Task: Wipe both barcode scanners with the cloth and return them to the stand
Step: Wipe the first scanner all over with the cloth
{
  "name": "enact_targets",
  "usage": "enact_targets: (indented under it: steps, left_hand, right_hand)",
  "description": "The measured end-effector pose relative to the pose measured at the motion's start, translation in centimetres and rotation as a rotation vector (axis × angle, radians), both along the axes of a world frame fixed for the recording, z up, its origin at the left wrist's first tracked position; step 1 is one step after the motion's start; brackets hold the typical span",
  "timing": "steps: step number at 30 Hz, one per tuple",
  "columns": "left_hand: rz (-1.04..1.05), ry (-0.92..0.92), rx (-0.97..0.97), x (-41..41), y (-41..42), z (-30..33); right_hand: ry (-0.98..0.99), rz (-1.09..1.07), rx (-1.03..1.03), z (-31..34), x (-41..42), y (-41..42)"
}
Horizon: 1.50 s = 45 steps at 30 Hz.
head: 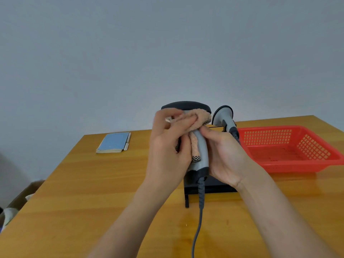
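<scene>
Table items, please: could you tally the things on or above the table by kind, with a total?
Scanners: 2, one held, one on the stand
Cloth: 1
Stand: 1
Basket: 1
Notebook: 1
Total: 6

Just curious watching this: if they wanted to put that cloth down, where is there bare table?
Bare wood lies between the blue notebook and the black stand, and along the near table edge left of the grey cable. It is crowded around the stand, the second scanner and the red basket.
</scene>
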<state>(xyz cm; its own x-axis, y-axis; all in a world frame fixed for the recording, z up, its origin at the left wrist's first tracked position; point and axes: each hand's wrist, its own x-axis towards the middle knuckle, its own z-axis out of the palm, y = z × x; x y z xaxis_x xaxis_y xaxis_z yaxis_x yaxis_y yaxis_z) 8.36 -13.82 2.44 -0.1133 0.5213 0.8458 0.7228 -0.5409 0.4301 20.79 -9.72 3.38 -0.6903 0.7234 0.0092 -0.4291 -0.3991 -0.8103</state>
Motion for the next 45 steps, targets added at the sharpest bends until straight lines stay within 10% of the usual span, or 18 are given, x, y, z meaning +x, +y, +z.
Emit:
enact_targets:
  steps: [6,17,26,40,45]
  left_hand:
    - [0.064,-0.274,-0.013,0.1,0.2,-0.2]
    - [0.003,0.108,-0.042,-0.2,0.3,0.2]
    - [-0.008,-0.25,-0.165,-0.3,0.5,-0.1]
    - [-0.165,0.01,-0.105,0.2,-0.3,0.5]
    - [-0.202,-0.225,-0.134,-1.4,-0.6,0.9]
  right_hand:
    - [0.012,-0.005,0.014,0.4,0.1,-0.2]
    - [-0.082,-0.063,0.079,0.7,0.1,-0.3]
    - [-0.062,-0.051,0.016,0.9,0.7,-0.2]
    - [0.016,-0.076,-0.007,0.5,1.1,0.2]
    - [-0.008,-0.059,-0.019,0.4,1.4,0.4]
